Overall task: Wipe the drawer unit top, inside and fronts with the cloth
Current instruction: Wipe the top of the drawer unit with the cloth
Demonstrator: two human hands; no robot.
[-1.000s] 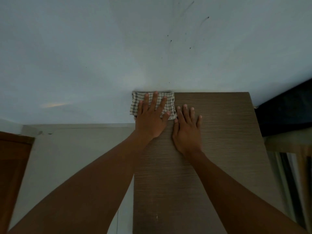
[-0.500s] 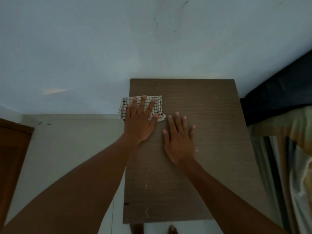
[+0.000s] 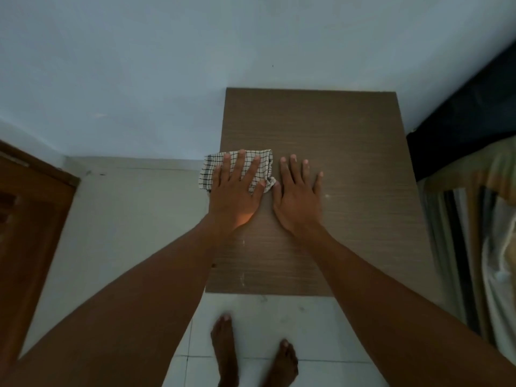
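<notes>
I see the left hand (image 3: 233, 192) flat, fingers straight, pressing the checked cloth (image 3: 237, 169) | right hand (image 3: 298, 196) flat, fingers spread, on the drawer unit top (image 3: 349, 152).

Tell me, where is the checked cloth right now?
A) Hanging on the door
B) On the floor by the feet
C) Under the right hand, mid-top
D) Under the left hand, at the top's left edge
D: the left hand lies flat on the cloth, which overhangs the left edge of the wooden top; the right hand rests on bare wood.
</notes>
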